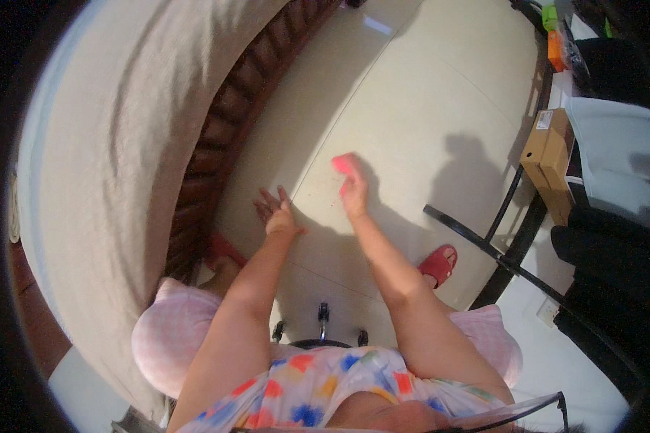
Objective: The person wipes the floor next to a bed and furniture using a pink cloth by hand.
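Note:
My right hand (356, 194) is closed around a small bright pink item (344, 163), out in front of me above the pale tiled floor (411, 97). Part of the pink shows past the fingertips and part below them, with thin pink strands beside it. Blur hides what exactly it is. To its left, my left hand (277, 216) is stretched out with fingers spread and nothing in it. A gap separates the two hands.
A cream cover (141, 135) drapes over dark brown furniture (216, 130) along the left. At right are a black metal bar (460, 230), a cardboard box (544, 143) and dark cloth (601, 270). Chair casters (323, 311) and a red slipper (440, 265) are below.

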The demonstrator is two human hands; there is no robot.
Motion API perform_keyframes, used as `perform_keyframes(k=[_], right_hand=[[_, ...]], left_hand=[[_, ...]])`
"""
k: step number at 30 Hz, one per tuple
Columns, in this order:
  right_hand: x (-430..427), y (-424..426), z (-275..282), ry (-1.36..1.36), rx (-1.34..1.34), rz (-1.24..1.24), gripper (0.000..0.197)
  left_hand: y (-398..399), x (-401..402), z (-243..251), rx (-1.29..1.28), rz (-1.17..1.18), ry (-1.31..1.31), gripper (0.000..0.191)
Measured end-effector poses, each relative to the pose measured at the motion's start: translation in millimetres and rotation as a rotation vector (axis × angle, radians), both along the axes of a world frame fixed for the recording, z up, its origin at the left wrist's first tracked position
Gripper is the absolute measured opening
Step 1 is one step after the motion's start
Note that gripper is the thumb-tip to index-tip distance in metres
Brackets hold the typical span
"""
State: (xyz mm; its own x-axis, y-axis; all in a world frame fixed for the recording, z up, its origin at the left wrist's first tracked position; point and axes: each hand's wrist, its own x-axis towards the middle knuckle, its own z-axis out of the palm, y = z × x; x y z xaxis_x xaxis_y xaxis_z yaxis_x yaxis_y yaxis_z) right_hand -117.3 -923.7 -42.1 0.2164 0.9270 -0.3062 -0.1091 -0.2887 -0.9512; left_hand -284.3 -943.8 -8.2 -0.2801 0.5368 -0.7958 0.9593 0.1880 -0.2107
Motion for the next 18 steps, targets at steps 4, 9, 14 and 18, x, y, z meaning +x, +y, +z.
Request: perform_keyframes(k=[4,9,14,18], right_hand=[[119,52,-43,0.351,0.370,-0.578,0.033],[182,61,-48,-0.660,-0.011,-0.729,0.024],[220,38,-78,-0.875,0.055,-0.563,0.021],[171,9,-85,-1.092,0.075,-0.397,0.037]], left_hand=[[6,18,5,0.038,-0.024,-0.062,0.128],[-1,-4,3,0.025,0.028,-0.013,0.129],[2,11,-2,0.062,-0.015,-0.057,0.130],[4,16,-2,0.041,-0.029,-0.069,0.129]])
